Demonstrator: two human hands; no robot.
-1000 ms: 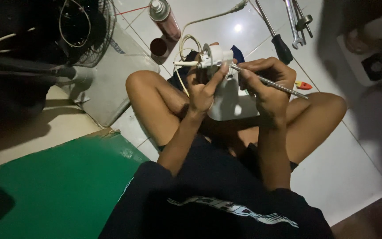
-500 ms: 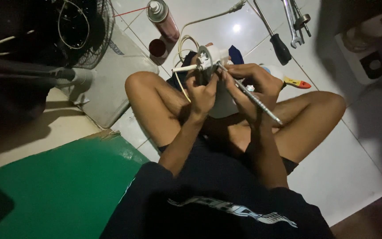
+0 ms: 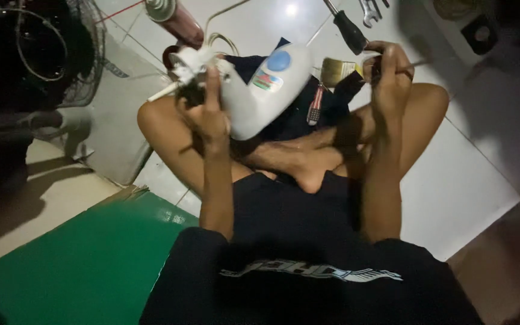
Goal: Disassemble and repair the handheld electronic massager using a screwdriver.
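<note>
Hands: two, the left hand (image 3: 207, 114) and the right hand (image 3: 390, 72)
White motor housings: one (image 3: 260, 99)
Spray cans: one (image 3: 173, 17)
Screwdrivers: one with a black handle (image 3: 349, 29)
Paintbrushes: one (image 3: 337, 71)
Wrenches: one (image 3: 369, 11), perhaps more, cut by the top edge
Fan grilles: one (image 3: 85, 57), in the dark
Green mats: one (image 3: 85, 265)
Dark cloths: one (image 3: 299, 114)

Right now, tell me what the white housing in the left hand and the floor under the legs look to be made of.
White rounded housing held by the left hand: probably moulded plastic, smooth, uniform colour, soft sheen. White floor: likely glazed ceramic tile, with straight grout lines and a bright glare spot.
</note>
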